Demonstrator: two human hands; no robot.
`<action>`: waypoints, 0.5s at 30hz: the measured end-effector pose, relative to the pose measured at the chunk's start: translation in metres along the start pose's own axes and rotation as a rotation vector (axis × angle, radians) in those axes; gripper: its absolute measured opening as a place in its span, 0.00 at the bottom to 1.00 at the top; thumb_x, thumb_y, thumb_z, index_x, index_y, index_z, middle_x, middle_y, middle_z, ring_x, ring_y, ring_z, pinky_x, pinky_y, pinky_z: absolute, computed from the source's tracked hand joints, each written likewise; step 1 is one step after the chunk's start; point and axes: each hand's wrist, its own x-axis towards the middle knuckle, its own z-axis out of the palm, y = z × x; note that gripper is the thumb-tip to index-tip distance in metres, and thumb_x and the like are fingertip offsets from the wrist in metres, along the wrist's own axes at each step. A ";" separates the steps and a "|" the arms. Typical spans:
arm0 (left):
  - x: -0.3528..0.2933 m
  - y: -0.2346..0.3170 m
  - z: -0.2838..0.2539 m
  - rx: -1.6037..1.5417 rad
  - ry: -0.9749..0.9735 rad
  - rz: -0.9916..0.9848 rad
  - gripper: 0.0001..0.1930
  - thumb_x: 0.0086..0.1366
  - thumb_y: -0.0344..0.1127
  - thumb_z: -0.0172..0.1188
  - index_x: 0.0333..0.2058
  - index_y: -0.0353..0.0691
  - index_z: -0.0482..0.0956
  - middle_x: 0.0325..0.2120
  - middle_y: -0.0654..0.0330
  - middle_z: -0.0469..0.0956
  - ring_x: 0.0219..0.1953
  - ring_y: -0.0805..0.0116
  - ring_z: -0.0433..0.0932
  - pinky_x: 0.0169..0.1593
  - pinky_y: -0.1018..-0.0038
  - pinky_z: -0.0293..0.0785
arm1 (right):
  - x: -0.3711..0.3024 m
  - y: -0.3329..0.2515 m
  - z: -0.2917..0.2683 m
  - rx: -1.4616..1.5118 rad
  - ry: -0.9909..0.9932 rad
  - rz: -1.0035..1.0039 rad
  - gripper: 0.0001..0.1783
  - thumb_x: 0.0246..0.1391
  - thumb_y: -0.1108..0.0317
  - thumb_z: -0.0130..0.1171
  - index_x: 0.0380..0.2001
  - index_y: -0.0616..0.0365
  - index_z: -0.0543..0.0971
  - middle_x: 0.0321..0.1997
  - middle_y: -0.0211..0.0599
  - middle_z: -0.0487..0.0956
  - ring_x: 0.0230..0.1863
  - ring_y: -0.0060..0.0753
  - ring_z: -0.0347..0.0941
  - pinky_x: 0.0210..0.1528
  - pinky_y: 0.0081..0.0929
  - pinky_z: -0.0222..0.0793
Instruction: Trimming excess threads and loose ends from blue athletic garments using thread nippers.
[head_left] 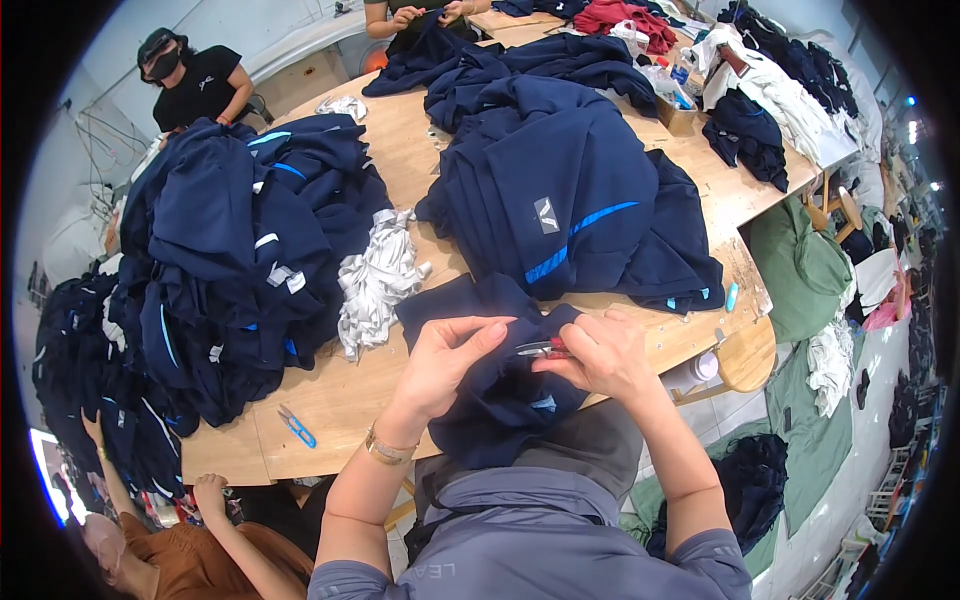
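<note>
A navy garment [490, 415] lies bunched over the table's near edge and my lap. At its left side my left hand [450, 362] is closed on the cloth, thumb and forefinger together; the other fingers are partly hidden. My right hand [603, 352] grips small red-handled thread snips [545, 349], their metal blades pointing left toward my left fingers, over the dark fabric. Just beyond my hands rises a large heap of navy garments [510, 170] with blue stripes and a grey patch.
Another navy heap [205, 200] stands left, beside a bundle of white strips [380, 275]. Blue snips [297, 427] lie on the wooden table [255, 445]. A turquoise object [731, 297] sits near the right edge, by a wooden stool [748, 355]. Co-workers sit left and across.
</note>
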 end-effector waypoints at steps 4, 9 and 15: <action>0.000 0.000 -0.001 -0.016 -0.002 -0.009 0.11 0.60 0.31 0.60 0.40 0.32 0.79 0.34 0.61 0.79 0.35 0.81 0.74 0.41 0.85 0.69 | 0.000 0.000 0.000 0.009 0.005 -0.006 0.25 0.38 0.44 0.64 0.14 0.50 0.65 0.13 0.25 0.59 0.13 0.25 0.63 0.18 0.23 0.56; -0.001 0.001 0.001 0.014 -0.011 0.004 0.11 0.60 0.31 0.59 0.40 0.31 0.78 0.34 0.60 0.79 0.35 0.80 0.74 0.41 0.84 0.69 | 0.001 0.000 0.001 0.009 0.001 -0.011 0.25 0.38 0.44 0.64 0.14 0.50 0.65 0.13 0.26 0.60 0.13 0.25 0.63 0.18 0.23 0.56; 0.000 0.002 0.002 0.033 -0.037 0.016 0.12 0.61 0.32 0.58 0.40 0.30 0.78 0.35 0.59 0.79 0.36 0.79 0.74 0.42 0.84 0.69 | 0.003 -0.002 0.000 0.016 -0.004 -0.014 0.25 0.37 0.43 0.63 0.14 0.49 0.65 0.13 0.25 0.60 0.13 0.25 0.62 0.18 0.22 0.55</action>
